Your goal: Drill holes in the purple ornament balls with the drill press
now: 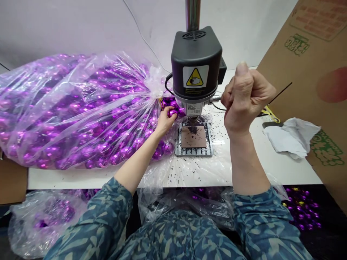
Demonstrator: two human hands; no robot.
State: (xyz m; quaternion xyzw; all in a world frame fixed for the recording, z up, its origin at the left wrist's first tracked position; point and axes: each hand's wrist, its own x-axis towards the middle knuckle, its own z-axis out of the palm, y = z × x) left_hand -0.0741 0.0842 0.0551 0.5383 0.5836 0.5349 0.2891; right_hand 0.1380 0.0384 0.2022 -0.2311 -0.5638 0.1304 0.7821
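Note:
A small black bench drill press (196,59) with a yellow warning label stands in front of me. My right hand (245,95) is closed in a fist at its right side, around the feed lever, whose grip is hidden by my fingers. My left hand (166,121) reaches to shiny purple faceted balls (177,104) left of the drill head, thumb and fingers closed on one. Below the chuck lies a brown square board (193,137) with a dark hole, on the slotted metal base (193,152). Dark shavings are scattered over the board and around it.
A large tied clear bag (81,112) full of purple balls fills the left of the white table (108,179). Crumpled white paper (291,137) and a yellow clip (271,113) lie right, beside a big cardboard box (311,65). More bagged balls (54,213) sit below the table edge.

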